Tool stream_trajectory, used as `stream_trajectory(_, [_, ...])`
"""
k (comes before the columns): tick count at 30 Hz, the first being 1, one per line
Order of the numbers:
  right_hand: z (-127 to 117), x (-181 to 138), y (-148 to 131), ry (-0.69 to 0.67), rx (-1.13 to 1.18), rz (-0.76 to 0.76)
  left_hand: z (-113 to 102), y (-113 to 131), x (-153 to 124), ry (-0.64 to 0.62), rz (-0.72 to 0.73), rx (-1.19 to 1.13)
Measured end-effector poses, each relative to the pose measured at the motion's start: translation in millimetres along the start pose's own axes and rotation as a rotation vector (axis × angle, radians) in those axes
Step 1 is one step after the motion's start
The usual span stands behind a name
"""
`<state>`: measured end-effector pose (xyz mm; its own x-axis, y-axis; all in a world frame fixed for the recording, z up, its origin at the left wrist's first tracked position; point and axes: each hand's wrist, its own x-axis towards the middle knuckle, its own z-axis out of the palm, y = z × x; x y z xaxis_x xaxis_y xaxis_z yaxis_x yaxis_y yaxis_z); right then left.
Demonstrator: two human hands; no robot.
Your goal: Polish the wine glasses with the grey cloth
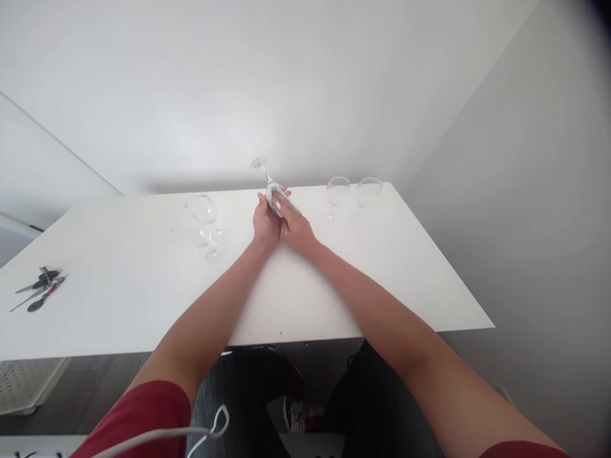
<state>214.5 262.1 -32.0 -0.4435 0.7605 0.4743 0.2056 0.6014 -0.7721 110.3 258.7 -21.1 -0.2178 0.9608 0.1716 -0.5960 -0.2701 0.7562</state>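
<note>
Near the table's back edge, a clear stemmed wine glass [268, 178] is held tilted, its foot pointing up and away to the left. My left hand [266, 222] is closed round its bowl from the left and below. Against the bowl lies a thin whitish cloth [275, 189], partly covered by fingers. My right hand [296, 228] presses this cloth onto the glass from the right, fingers bent over it. The glass's rim is hidden behind the hands.
Two stemmed glasses stand upright on the right, one [338, 189] beside the other [369, 189]. Several clear glasses [203, 210] lie on the left. Keys [46, 280] and small tools lie at the far left of the white table [296, 305]. A wall rises behind.
</note>
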Motion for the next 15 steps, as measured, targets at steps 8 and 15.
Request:
stream_trajectory(8, [-8.7, 5.1, 4.6, -0.080, 0.423, 0.193, 0.2, -2.1, 3.5, 0.114, -0.026, 0.011])
stream_trajectory(15, [-17.0, 8.7, 10.2, -0.098, 0.748, 0.323, 2.6, -2.0, 4.2, 0.054, -0.016, 0.056])
